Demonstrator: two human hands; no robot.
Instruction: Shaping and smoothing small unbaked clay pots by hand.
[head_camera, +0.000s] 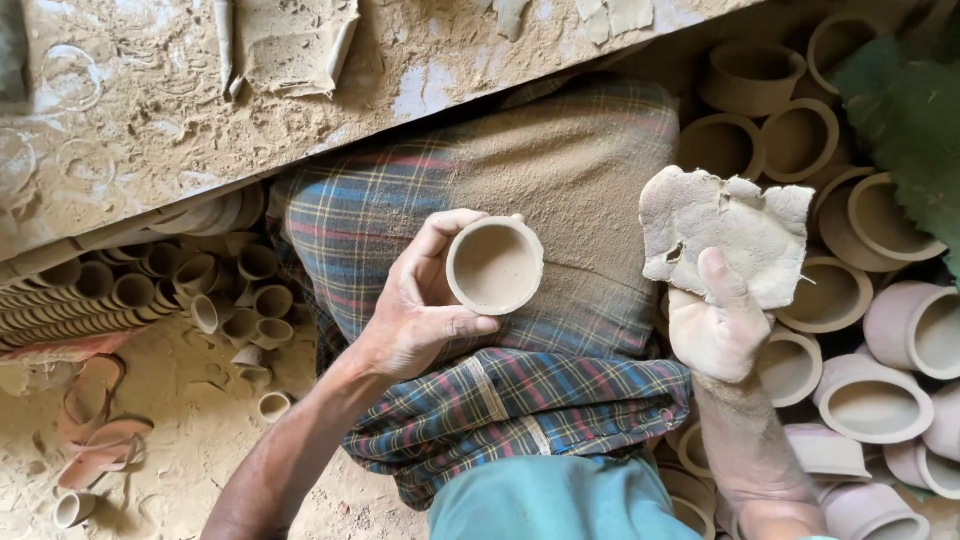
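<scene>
Here, a small clay cup (494, 265) is held over a lap, with a torn clay sheet (725, 235) raised beside it.
The cup is gripped at its rim by the left hand (425, 305); the sheet is pinched in the clay-caked right hand (715, 325), well apart. Rows of finished cups (150, 290) and larger pots (870, 400) are stacked on the floor at either side; the held cup looks formed but not yet set down among them.

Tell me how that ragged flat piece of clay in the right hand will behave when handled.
The clay sheet looks thin with torn, cracked edges, so it would probably crumble or snap if squeezed. It stands up above the right hand without drooping, so it seems fairly stiff and dry. Being so thin, it is likely light.
</scene>
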